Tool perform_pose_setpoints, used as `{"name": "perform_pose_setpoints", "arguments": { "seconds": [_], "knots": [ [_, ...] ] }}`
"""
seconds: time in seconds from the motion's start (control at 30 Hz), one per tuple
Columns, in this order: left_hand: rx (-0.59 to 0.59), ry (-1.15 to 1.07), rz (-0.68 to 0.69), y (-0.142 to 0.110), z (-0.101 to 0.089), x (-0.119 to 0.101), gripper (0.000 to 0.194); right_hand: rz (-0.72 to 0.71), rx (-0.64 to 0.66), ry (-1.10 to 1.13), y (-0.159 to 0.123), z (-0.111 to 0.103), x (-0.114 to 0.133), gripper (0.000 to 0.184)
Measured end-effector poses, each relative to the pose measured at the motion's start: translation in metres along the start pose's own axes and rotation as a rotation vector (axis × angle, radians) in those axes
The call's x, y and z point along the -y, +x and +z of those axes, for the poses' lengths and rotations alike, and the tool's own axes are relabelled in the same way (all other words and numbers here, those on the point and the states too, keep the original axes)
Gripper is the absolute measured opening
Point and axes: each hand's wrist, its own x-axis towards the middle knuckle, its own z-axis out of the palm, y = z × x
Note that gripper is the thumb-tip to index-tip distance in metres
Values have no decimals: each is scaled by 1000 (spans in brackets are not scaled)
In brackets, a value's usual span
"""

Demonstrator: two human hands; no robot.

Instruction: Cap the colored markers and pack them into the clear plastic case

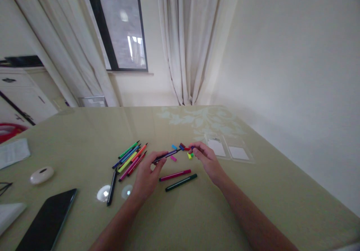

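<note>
My left hand (148, 173) grips a dark purple felt-tip pen (166, 155), its bare tip pointing right. Between the fingertips of my right hand (206, 158) is a small dark purple pen cap (192, 147), a short way from that tip. Several loose caps in blue, red, pink and yellow (189, 155) lie around and under the pen's tip. Closer to me are a capped magenta pen (174, 175) and a capped dark green pen (181, 182). Left of my left hand lies a bunch of uncapped pens (131, 160), with a black pen (111, 188) below it.
A tablet or phone with a dark screen (47, 221) and a white mouse (42, 175) lie at the left. Behind my right hand rests a clear plastic case (228, 148). The table (180, 221) meets a wall on the right; curtains (185, 41) hang beyond its far edge.
</note>
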Motion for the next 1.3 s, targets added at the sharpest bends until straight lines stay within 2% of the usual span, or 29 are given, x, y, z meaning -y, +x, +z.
{"name": "perform_pose_setpoints", "arguments": {
  "seconds": [0.23,0.43,0.93,1.3],
  "knots": [
    [13,-4,21,-1,-1,0,22,101,-27,289,-2,3,1,27],
    [38,-5,37,-1,0,1,21,79,-47,194,-4,4,4,28],
    [50,-26,44,-1,0,-6,22,109,-18,175,-6,7,4,33],
    [64,-37,50,-5,2,-6,21,62,81,57,-8,8,2,27]
  ]
}}
